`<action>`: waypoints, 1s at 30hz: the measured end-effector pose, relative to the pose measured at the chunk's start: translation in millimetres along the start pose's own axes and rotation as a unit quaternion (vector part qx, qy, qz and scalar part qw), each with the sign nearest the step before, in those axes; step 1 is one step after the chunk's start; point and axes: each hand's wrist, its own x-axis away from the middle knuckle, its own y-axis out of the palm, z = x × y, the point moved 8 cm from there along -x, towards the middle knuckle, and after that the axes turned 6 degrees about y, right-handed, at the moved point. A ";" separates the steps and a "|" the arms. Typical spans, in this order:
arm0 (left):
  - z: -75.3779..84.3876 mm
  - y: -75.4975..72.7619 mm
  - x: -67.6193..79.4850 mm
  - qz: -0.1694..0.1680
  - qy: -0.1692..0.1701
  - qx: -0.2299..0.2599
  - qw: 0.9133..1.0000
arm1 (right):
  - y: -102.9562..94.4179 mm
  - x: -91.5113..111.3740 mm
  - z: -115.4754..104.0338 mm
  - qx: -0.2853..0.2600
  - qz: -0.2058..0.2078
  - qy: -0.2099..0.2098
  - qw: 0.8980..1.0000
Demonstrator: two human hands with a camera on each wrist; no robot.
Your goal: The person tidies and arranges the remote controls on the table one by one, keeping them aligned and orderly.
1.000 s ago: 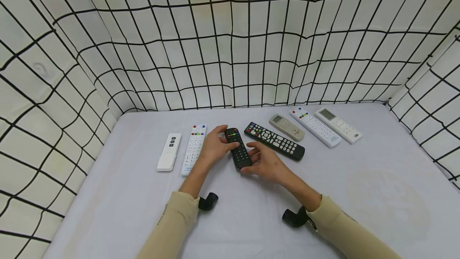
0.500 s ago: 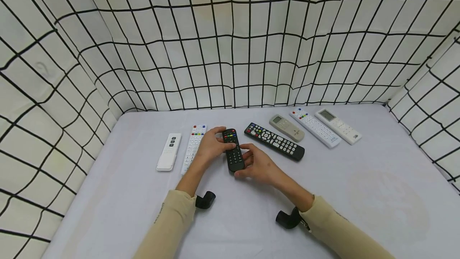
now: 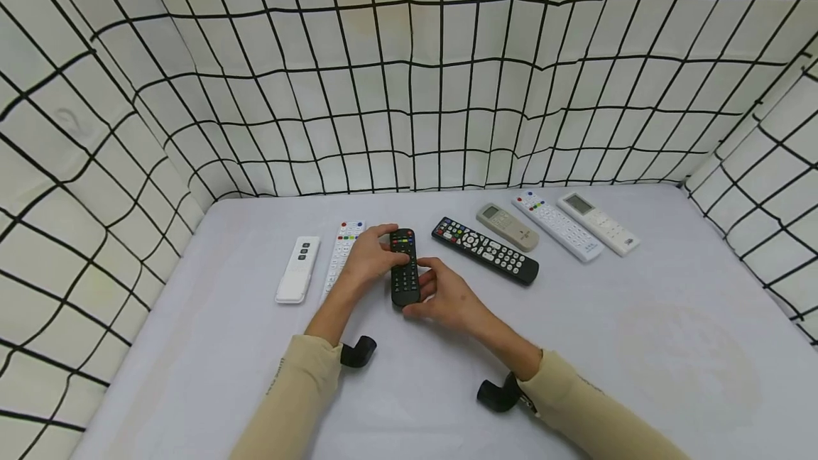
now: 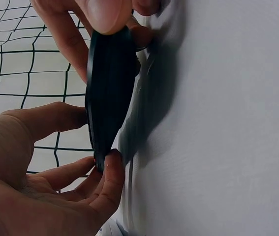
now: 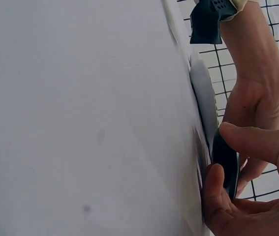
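My left hand (image 3: 367, 259) pinches the black remote (image 3: 405, 278) toward its far end, right hand (image 3: 451, 298) its near end, right of the white remote (image 3: 339, 258). Uneven pull could twist it loose; drifting left could bump the neighbour.

My left hand (image 3: 366, 260) and wrist hide the near right part of the white remote (image 3: 339, 254) beneath them. Key labels on the black remote (image 3: 404, 281) are too small to read, like the print on my sleeves (image 3: 287, 389), cropped at the near edge. The right wrist view cuts off my right hand (image 3: 450, 298).
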 end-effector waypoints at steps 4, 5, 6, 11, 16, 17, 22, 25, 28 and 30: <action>0.7 -2.4 -1.1 -0.004 -0.003 -0.007 1.000 | 1.4 0.1 -4.0 0.009 0.009 -0.011 1.000; 0.6 -2.3 -1.6 -0.007 -0.001 -0.010 1.000 | 1.4 0.1 -4.2 0.010 0.011 -0.013 1.000; 0.3 -2.1 -2.1 -0.009 0.000 -0.013 1.000 | 1.5 0.2 -4.1 0.010 0.012 -0.013 1.000; -0.2 -1.3 -3.0 -0.014 0.012 -0.025 1.000 | 4.5 0.4 -4.2 0.017 0.011 -0.018 1.000; -1.0 -2.2 -3.1 -0.010 0.020 -0.040 0.999 | 7.2 0.1 -6.4 0.033 0.011 -0.023 0.999; -0.8 -2.7 -3.4 -0.009 0.022 -0.045 0.999 | 7.4 -0.3 -6.8 0.035 0.012 -0.023 0.999; -0.6 -4.1 -2.0 -0.007 0.026 -0.060 0.998 | 10.4 -0.2 -8.5 0.047 0.010 -0.025 0.999; -0.8 -3.2 -1.4 -0.008 0.029 -0.066 0.997 | 11.2 -0.5 -8.4 0.054 0.008 -0.023 0.998; -0.5 -2.7 -1.7 -0.006 0.031 -0.071 0.997 | 10.5 -1.6 -8.6 0.061 0.007 -0.022 0.998; 0.2 -2.5 -2.2 -0.005 0.032 -0.072 0.997 | 9.4 -2.3 -8.9 0.066 0.007 -0.024 0.997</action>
